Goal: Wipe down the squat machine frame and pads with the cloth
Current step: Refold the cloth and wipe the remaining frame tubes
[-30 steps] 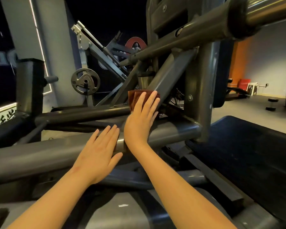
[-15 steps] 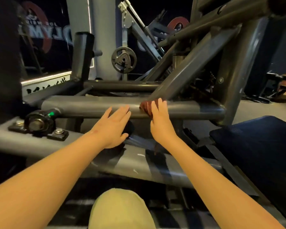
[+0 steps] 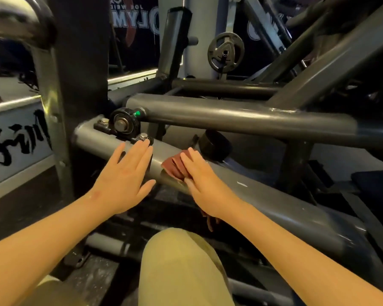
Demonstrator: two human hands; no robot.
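The squat machine frame is made of thick grey steel tubes. A lower tube (image 3: 274, 199) slopes from upper left to lower right across the middle. My right hand (image 3: 205, 184) lies flat on it with straight fingers and presses a folded reddish-brown cloth (image 3: 173, 166) onto the tube; a corner of the cloth hangs below my wrist. My left hand (image 3: 125, 177) is spread open just left of the cloth, fingers straight, over the same tube near a bolted bearing block (image 3: 123, 124). A dark pad (image 3: 376, 184) shows at the right edge.
An upper horizontal tube (image 3: 241, 117) crosses above my hands, with a black roller (image 3: 215, 144) under it. A dark upright post (image 3: 80, 62) stands at the left, a weight plate (image 3: 226, 51) hangs behind. My knee in beige trousers (image 3: 181, 268) is at the bottom centre.
My right hand has carried the cloth from the diagonal brace down to the upper tube and then onto the lower sloping tube. My left hand followed alongside, and my view dropped and swung left.
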